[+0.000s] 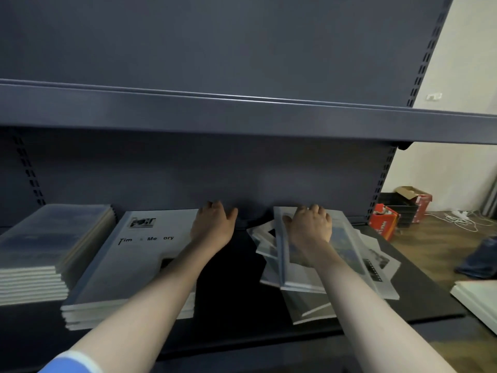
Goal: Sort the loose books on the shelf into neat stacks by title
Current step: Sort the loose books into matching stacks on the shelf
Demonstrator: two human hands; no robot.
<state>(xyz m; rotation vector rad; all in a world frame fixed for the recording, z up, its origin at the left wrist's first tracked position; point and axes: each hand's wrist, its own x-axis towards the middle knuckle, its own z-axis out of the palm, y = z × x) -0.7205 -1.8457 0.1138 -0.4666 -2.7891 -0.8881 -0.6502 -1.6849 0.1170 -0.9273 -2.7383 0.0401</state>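
Squaring the loose pile [317,267] requires care: right hand [309,227] curls over its top book's far edge, left hand [212,224] rests relaxed on the neat stack [139,265].

Two neat book stacks [107,265] beside jumbled loose books [322,265].
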